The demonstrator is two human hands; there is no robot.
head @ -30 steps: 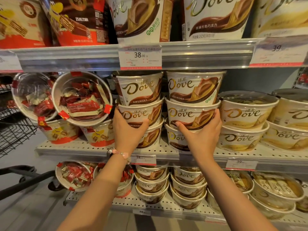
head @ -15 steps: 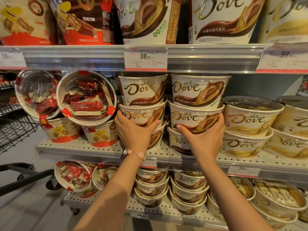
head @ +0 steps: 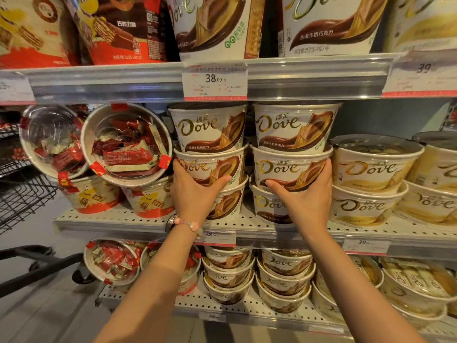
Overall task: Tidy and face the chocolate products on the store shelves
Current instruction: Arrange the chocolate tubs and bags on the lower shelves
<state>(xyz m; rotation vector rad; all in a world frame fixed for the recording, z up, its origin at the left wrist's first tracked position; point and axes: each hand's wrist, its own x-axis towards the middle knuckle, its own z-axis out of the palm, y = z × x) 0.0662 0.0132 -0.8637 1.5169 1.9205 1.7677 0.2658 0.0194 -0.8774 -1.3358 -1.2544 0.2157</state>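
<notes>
Bare forearms reach up from the bottom edge toward a store shelf. The left hand (head: 191, 194), with a pink beaded bracelet (head: 189, 224) at its wrist, cups the left side of the middle white and brown Dove chocolate tub (head: 212, 167) in the left stack, thumb spread across the tub's front and fingers wrapped out of sight behind. The right hand (head: 306, 194) cups the right side of the middle white and brown Dove tub (head: 288, 169) in the neighbouring stack, thumb across the front, fingers curled up its side. Both stacks stand three tubs high on the white perforated metal middle shelf (head: 247, 225), just beside each other, logos facing forward.

To the right sit cream and gold Dove tubs (head: 371, 169), stacked two high. To the left, a clear-lidded tub of red-wrapped wafer chocolates (head: 126, 144) lies tipped on its side, lid facing out, resting on upright red and white tubs (head: 150, 199).

Above, a white price label reading 38.00 (head: 214, 81) is clipped to the grey upper shelf rail (head: 111, 82). Larger Dove packs (head: 329, 23) stand on that shelf.
</notes>
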